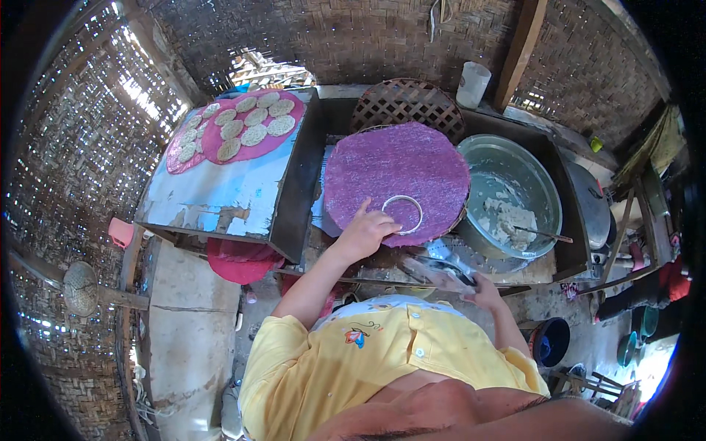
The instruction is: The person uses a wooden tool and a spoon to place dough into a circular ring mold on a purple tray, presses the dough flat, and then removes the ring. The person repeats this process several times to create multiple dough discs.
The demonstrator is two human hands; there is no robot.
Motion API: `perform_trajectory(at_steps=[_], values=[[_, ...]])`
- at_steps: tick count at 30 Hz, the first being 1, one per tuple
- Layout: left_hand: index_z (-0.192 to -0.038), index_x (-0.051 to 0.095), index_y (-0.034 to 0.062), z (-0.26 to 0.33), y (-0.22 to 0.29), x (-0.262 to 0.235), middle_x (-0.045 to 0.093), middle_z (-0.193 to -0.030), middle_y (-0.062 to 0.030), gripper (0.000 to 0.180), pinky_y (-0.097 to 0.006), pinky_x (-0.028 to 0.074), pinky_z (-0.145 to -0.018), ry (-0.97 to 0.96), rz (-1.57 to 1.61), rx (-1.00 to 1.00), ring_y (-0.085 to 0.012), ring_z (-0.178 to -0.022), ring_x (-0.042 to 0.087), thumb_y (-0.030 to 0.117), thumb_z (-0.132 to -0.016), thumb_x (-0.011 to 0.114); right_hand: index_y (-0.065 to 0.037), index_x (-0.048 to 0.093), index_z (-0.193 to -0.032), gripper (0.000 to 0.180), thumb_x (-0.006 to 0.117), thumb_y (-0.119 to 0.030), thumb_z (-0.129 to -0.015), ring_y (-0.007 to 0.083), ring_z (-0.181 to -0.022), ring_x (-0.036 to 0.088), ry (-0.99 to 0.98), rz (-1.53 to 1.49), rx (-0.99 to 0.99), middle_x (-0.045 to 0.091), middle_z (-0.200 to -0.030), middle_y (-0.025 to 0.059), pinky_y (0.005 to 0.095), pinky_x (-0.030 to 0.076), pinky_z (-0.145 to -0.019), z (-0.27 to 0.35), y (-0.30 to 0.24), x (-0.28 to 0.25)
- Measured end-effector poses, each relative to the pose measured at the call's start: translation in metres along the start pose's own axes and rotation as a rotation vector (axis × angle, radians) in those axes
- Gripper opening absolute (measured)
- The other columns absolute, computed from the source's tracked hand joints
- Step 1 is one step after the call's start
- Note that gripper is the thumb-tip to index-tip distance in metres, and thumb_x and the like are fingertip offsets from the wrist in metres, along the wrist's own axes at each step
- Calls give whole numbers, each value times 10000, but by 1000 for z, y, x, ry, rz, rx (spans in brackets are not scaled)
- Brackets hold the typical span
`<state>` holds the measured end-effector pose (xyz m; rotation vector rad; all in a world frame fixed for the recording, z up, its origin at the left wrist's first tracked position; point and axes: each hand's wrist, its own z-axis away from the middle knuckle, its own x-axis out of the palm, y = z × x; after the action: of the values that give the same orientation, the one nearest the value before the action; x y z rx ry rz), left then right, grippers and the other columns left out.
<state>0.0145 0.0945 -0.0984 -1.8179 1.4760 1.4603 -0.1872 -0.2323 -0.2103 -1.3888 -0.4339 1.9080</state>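
Observation:
A round purple cloth [397,165] lies spread over a round support in front of me. On its near part rests a thin white ring [421,214]. My left hand [365,234] is at the ring's near left side, thumb and fingers closed on its edge, the index finger reaching forward. By the table's front edge, my right hand [485,292] grips a crumpled clear plastic bag [434,270] with something dark at it that I cannot make out. To the right stands a large greenish basin [557,195] with white, dough-like mass [516,219] and a spoon-like tool [548,234].
Flat pale rounds [254,135] lie on pink cloths [213,140] atop a raised blue-white board [209,192] at left. Behind the purple cloth leans a lattice basket [404,103]. A white container [473,84] stands at the back. A dark bucket [548,344] sits on the floor at right.

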Motion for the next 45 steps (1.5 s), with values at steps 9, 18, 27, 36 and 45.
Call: perform_trajectory(at_steps=[9, 18, 27, 36, 45], values=[[-1281, 355, 37, -38, 14, -45, 437, -1252, -174, 626, -383, 280, -994, 212, 1335, -214, -281, -1169, 416, 498, -859, 392, 1, 525, -1036, 621, 730, -338, -556, 147, -693, 525, -200, -852, -193, 571, -872, 55, 265, 418, -589, 92, -68, -94], [-1245, 390, 32, -104, -5, -74, 548, -928, -133, 901, -471, 347, -902, 167, 2389, -48, -325, -935, 499, 748, -737, 190, -20, 497, -1026, 656, 386, -624, -797, 139, -507, 500, -615, -1092, -135, 559, -744, 99, 238, 387, -404, 4, -180, -66], [-1146, 485, 82, -105, -49, -43, 406, -564, 10, 781, -366, 394, -678, 580, 2345, -270, -170, -567, 442, 717, -767, 233, -35, 545, -900, 506, 300, -478, -902, 116, -455, 505, -447, -601, -6, 567, -628, 70, 236, 409, -400, -32, -225, -106], [-1050, 512, 92, -93, -52, -26, 322, -492, 31, 700, -343, 392, -612, 731, 2347, -382, -138, -484, 390, 700, -768, 308, -13, 565, -819, 507, 347, -464, -892, 128, -408, 487, -335, -385, 31, 547, -568, 60, 261, 390, -356, -34, -226, -103], [-998, 499, 60, -95, -75, -49, 294, -450, 24, 757, -348, 385, -550, 708, 2227, -378, -142, -409, 349, 736, -747, 270, -20, 572, -749, 479, 422, -462, -859, 117, -379, 457, -169, -352, -77, 508, -519, 36, 254, 364, -340, -49, -237, -72]])
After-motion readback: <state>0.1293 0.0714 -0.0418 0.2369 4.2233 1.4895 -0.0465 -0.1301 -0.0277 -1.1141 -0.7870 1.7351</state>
